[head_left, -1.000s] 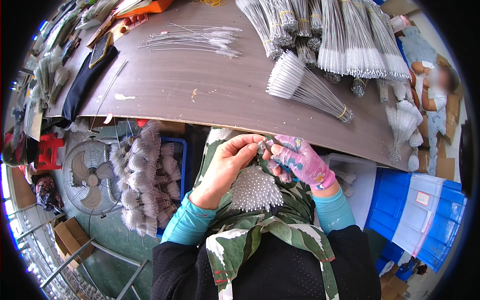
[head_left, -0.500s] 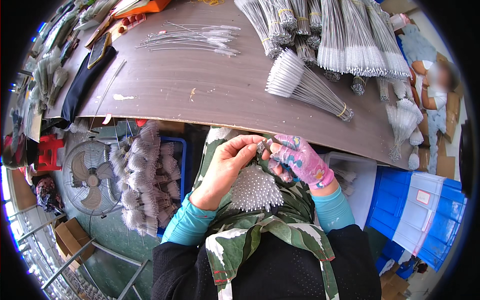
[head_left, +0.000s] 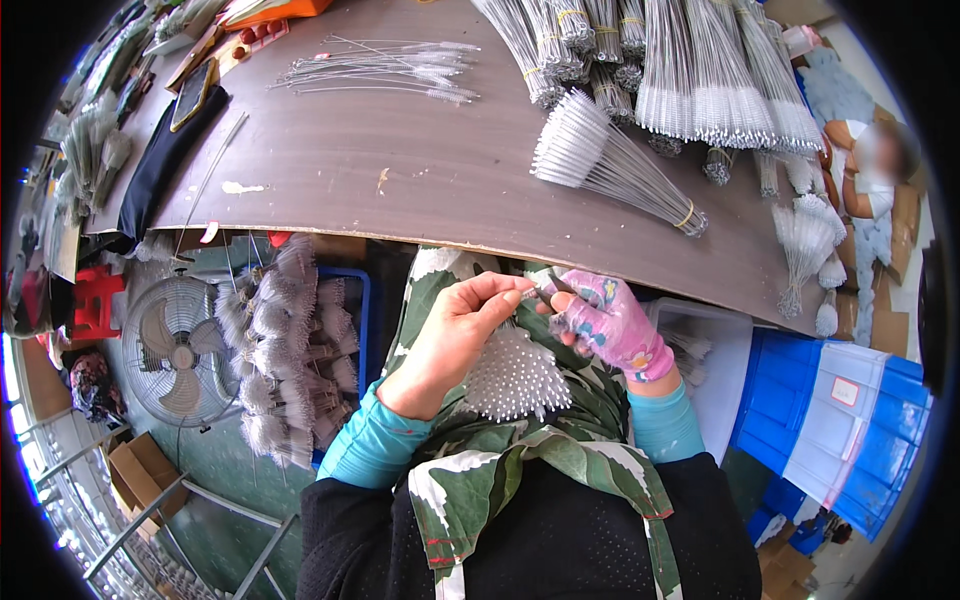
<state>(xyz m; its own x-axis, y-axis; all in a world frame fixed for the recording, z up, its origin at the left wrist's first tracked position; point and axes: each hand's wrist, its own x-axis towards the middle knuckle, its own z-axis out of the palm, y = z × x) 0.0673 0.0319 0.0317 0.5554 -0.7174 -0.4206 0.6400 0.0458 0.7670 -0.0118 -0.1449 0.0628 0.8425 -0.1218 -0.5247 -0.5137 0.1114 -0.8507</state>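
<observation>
Over my lap, just short of the table edge, my two hands work close together. My bare left hand (head_left: 468, 318) is closed, thumb and forefinger pinched on something too small to make out. On my right hand (head_left: 610, 325) is a pink flowered glove with bare fingertips. Its fingers are closed round a small dark piece (head_left: 548, 290) whose kind I cannot tell. Below the hands, a bundle of white-tipped wire brushes (head_left: 515, 375) lies on my camouflage apron (head_left: 540, 480), tips toward me. Its far end is hidden by the hands.
On the brown table (head_left: 330, 170) lie a tied brush bundle (head_left: 610, 160), stacked bundles (head_left: 700, 90) and loose brushes (head_left: 400, 70). Left of my lap are a fan (head_left: 180, 350) and a blue crate (head_left: 365, 320) by heaped brushes. Blue boxes (head_left: 780, 390) stand right; another person sits beyond.
My right hand has shifted slightly right and toward me, opening a little more space between it and the left. The left hand keeps its pinch; the brush bundle stays on my lap.
</observation>
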